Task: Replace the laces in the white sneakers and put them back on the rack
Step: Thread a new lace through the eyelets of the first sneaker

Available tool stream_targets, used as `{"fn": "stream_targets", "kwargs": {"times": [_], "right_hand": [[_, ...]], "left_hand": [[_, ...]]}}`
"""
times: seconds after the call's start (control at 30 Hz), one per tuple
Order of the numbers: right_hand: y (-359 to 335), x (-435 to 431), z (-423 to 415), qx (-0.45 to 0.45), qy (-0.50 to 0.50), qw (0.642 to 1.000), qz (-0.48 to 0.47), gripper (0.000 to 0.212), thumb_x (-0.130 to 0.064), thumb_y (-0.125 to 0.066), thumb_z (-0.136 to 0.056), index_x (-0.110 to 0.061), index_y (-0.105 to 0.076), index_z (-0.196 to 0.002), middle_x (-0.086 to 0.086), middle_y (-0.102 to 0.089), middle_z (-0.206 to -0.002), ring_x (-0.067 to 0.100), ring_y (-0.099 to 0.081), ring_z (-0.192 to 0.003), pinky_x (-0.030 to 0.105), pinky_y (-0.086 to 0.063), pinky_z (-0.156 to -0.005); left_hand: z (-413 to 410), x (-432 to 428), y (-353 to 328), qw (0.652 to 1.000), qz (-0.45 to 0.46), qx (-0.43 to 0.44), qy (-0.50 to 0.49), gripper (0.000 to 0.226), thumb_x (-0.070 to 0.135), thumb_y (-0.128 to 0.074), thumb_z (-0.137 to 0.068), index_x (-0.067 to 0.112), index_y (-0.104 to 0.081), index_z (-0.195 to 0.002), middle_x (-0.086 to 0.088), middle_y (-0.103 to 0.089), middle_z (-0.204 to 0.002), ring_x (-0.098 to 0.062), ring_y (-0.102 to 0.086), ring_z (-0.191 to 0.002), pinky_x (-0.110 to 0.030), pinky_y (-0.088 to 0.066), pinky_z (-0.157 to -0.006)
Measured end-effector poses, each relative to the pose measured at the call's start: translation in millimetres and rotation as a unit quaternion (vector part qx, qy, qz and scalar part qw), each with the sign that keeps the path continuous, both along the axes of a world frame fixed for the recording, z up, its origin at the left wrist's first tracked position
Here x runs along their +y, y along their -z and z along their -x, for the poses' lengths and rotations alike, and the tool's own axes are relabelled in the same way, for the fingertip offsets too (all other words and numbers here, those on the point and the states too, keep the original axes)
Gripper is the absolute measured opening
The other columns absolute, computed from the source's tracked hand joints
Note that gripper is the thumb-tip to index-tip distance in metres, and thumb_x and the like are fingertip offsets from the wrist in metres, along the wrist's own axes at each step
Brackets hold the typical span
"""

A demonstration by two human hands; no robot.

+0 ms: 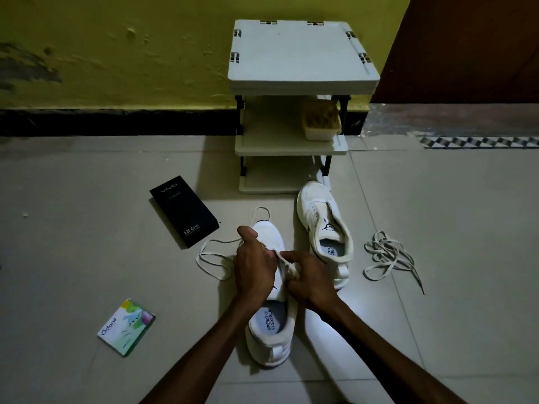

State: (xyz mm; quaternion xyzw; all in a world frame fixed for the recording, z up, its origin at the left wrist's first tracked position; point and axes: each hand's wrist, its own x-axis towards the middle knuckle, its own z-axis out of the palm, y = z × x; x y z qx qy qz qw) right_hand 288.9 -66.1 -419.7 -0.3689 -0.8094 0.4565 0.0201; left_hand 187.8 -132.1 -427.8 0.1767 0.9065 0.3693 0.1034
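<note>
Head view: at lower center I see my left hand (254, 266) and right hand (307, 279) together, pinching the lace (214, 258) over the near sneaker (269, 325).

rack (297, 53) behind far sneaker (313, 205) | near sneaker (271, 342) left of it | loose lace (379, 246) rightmost | box (183, 211) left

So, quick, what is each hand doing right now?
Left hand: curled round the white flat shoelace at the near white sneaker.
Right hand: pinching the same lace.
</note>
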Motion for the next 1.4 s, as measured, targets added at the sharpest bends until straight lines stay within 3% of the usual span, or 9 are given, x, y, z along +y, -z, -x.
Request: {"fn": "stream_targets", "kwargs": {"times": [0.23,0.4,0.6,0.77,0.93,1.1,1.27,1.4], "right_hand": [[-1.2,-2.1,1.5,-0.004,-0.003,1.0,-0.019,0.059,-0.004,-0.066,-0.074,-0.016,-0.06,-0.131,0.003,-0.062,-0.129,0.018,-0.055,-0.122,0.022,-0.038,-0.102],[4.8,-2.5,5.0,-0.009,-0.008,1.0,-0.028,0.063,-0.029,-0.053,-0.062,-0.025,-0.066,-0.123,-0.004,-0.068,-0.118,0.013,-0.061,-0.112,0.033,-0.049,-0.098],[1.8,-2.7,3.8,-0.003,-0.01,1.0,-0.028,0.058,-0.022,-0.061,-0.069,-0.024,-0.065,-0.126,-0.002,-0.067,-0.121,0.014,-0.06,-0.114,0.03,-0.047,-0.099],[3.0,-1.7,2.7,0.015,-0.011,0.999,-0.037,0.049,-0.017,-0.07,-0.078,-0.024,-0.065,-0.126,0.0,-0.067,-0.122,0.017,-0.06,-0.114,0.028,-0.046,-0.099],[5.1,0.1,1.4,0.014,-0.012,0.999,-0.037,0.053,-0.012,-0.068,-0.076,-0.019,-0.064,-0.128,0.004,-0.065,-0.124,0.019,-0.059,-0.117,0.027,-0.044,-0.1],[5.8,0.2,3.4,0.013,-0.017,0.999,-0.047,0.058,-0.007,-0.066,-0.077,-0.019,-0.059,-0.133,0.008,-0.061,-0.13,0.024,-0.056,-0.122,0.032,-0.041,-0.105],[6.0,2.3,3.1,0.012,-0.025,0.999,-0.044,0.055,-0.007,-0.065,-0.08,-0.019,-0.059,-0.133,0.01,-0.06,-0.128,0.025,-0.055,-0.122,0.031,-0.042,-0.103],[3.3,2.3,2.1,0.015,-0.017,0.999,-0.032,0.05,-0.007,-0.065,-0.083,-0.014,-0.06,-0.132,0.01,-0.06,-0.128,0.025,-0.055,-0.121,0.025,-0.041,-0.099]], "left_hand": [[-1.0,-3.4,8.1,0.999,-0.038,0.001,0.025,0.032,0.01,-0.058,-0.086,0.02,-0.031,-0.1,-0.006,-0.066,-0.082,-0.026,-0.06,-0.077,-0.025,-0.032,-0.06],[-2.9,-5.3,7.4,0.997,-0.07,0.01,0.041,0.027,0.009,-0.056,-0.088,0.02,-0.033,-0.097,-0.004,-0.062,-0.081,-0.026,-0.061,-0.076,-0.028,-0.039,-0.061],[-9.3,-2.5,0.1,0.999,-0.005,0.031,0.032,0.041,0.012,-0.058,-0.091,0.017,-0.033,-0.123,-0.007,-0.067,-0.092,-0.029,-0.065,-0.087,-0.042,-0.053,-0.075],[-14.9,-1.7,-10.5,0.994,0.073,0.069,0.031,0.056,0.018,-0.058,-0.093,0.013,-0.029,-0.14,-0.011,-0.069,-0.099,-0.029,-0.067,-0.093,-0.036,-0.049,-0.079],[-7.8,-3.1,-3.1,1.0,0.004,0.024,0.002,0.039,0.014,-0.06,-0.087,0.014,-0.041,-0.121,-0.008,-0.07,-0.091,-0.03,-0.065,-0.089,-0.029,-0.038,-0.066],[-5.6,-5.3,1.8,0.998,-0.05,-0.026,-0.001,0.039,0.012,-0.07,-0.082,0.01,-0.044,-0.111,0.002,-0.067,-0.088,-0.026,-0.065,-0.09,-0.018,-0.027,-0.061],[-7.9,-4.1,4.0,0.996,-0.068,-0.048,-0.018,0.035,0.01,-0.067,-0.083,0.012,-0.042,-0.107,-0.006,-0.071,-0.091,-0.026,-0.064,-0.091,-0.017,-0.028,-0.063],[-8.8,-2.4,4.3,0.993,-0.066,-0.083,-0.05,0.032,0.013,-0.067,-0.083,0.011,-0.045,-0.106,-0.011,-0.07,-0.099,-0.03,-0.064,-0.096,-0.026,-0.04,-0.073]]}}
